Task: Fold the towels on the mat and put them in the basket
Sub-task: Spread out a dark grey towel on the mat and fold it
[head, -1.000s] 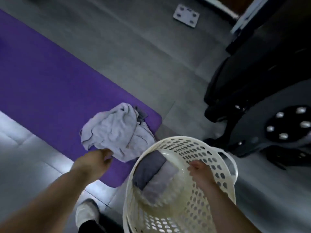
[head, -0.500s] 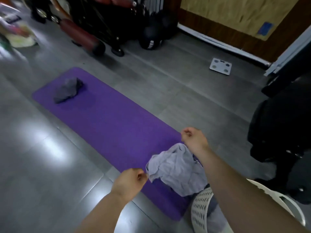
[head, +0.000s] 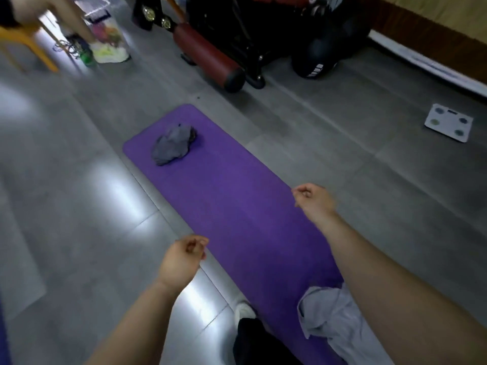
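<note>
A purple mat (head: 237,201) is laid with a dark towel (head: 172,144) and a pale towel (head: 332,320), both crumpled. The left hand (head: 181,259) and right hand (head: 315,200) are held loosely curled, empty.

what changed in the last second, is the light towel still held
No. The left hand, which gripped the light towel a second ago, has let go. The right hand left the basket, went to the towel, then came off too. Both hang empty further out over the mat. The basket is out of view. The light towel stays crumpled at the mat's near end, the dark towel at its far end.
</note>
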The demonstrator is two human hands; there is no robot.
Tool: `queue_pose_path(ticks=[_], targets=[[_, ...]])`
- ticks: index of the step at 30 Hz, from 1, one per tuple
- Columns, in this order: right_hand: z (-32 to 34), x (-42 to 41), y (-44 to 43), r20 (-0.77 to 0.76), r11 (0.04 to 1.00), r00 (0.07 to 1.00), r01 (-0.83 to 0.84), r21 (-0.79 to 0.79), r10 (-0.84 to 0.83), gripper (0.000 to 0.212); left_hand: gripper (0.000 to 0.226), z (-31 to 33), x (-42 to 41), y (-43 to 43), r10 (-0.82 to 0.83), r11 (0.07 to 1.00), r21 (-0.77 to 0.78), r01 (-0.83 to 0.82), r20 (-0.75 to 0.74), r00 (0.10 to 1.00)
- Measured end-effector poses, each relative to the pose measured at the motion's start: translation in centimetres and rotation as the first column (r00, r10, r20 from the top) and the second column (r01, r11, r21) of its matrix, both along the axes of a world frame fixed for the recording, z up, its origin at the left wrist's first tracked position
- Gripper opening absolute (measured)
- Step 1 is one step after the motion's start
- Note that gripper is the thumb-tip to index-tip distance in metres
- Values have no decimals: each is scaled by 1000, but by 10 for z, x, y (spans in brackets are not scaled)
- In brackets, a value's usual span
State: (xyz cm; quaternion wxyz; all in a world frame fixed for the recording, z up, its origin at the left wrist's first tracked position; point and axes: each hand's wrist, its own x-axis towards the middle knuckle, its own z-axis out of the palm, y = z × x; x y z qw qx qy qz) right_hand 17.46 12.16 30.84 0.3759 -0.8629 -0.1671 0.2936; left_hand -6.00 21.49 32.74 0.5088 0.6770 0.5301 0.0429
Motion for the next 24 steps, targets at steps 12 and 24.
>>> queue_pose_path(ticks=[12,24], targets=[[-49,-28,343,-79,946,964,-265,-186,254,22,15,-43,-79,348,184,982,-10,-188,-161,970],[-138,-49,612,-185,863,957,-281,-419,222,26,29,-128,-16,675,8,993,-111,-29,-180,984]])
